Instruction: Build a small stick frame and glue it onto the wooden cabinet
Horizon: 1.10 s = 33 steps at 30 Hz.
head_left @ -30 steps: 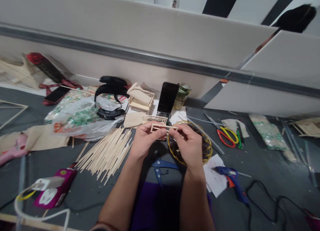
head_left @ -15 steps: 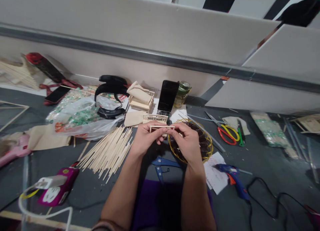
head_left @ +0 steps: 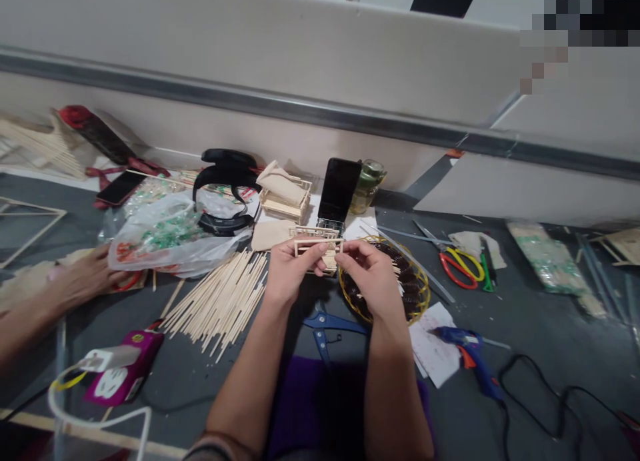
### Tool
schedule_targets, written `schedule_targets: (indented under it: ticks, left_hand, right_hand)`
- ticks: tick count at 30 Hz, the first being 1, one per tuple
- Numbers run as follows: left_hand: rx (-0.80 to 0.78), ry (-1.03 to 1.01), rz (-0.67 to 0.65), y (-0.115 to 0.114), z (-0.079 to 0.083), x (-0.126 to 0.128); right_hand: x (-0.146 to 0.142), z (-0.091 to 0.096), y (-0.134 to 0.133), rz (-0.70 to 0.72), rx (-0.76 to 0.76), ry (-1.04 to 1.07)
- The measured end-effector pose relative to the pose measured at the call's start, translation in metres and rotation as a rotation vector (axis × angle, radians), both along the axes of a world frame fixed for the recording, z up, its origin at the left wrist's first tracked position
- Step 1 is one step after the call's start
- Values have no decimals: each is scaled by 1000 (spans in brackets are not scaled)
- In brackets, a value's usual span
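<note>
Between my hands is a small rectangular frame of thin wooden sticks point(head_left: 319, 241). My left hand point(head_left: 289, 271) pinches it from the left, with the thumb across the front. My right hand point(head_left: 371, 272) has thumb and fingertips closed at its right end. Just behind it stands a small stick-built model point(head_left: 325, 270), partly hidden by my fingers. The round woven basket point(head_left: 425, 294) lies under my right hand and holds short stick pieces. Blue cutting pliers point(head_left: 336, 323) lie below my hands, and a pile of wooden sticks point(head_left: 220, 301) is left of my left forearm.
At the left, another person's hand point(head_left: 90, 271) reaches beside a plastic bag point(head_left: 165, 231). A phone point(head_left: 340, 189) stands upright near a green jar point(head_left: 369, 184). To the right lie scissors point(head_left: 457, 268) and a blue glue gun point(head_left: 470, 354) with its cord. A purple power strip point(head_left: 125, 368) sits at lower left.
The small frame has turned, so its rectangular opening shows more. Another person's hand and forearm have come in from the left, next to the plastic bag.
</note>
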<state>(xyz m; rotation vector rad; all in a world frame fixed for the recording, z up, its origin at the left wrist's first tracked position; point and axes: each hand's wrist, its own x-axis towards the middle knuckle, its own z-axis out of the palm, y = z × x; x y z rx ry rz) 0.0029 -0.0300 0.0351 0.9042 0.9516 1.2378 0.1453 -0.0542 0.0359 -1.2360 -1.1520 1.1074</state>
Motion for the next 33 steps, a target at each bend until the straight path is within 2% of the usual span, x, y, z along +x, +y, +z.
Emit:
schedule_targets:
  ticks: [13,29,33]
  left_hand:
    - [30,-41,7,-2,-1,4]
    - [79,22,34,-2,-1,4]
    - [31,-2,-6,-2,-1,6]
  right_hand:
    - [-17,-7,6,-15,-62,379]
    - [-11,-3,5,-9,-77,362]
    - [-11,-4,5,-1,-80,371]
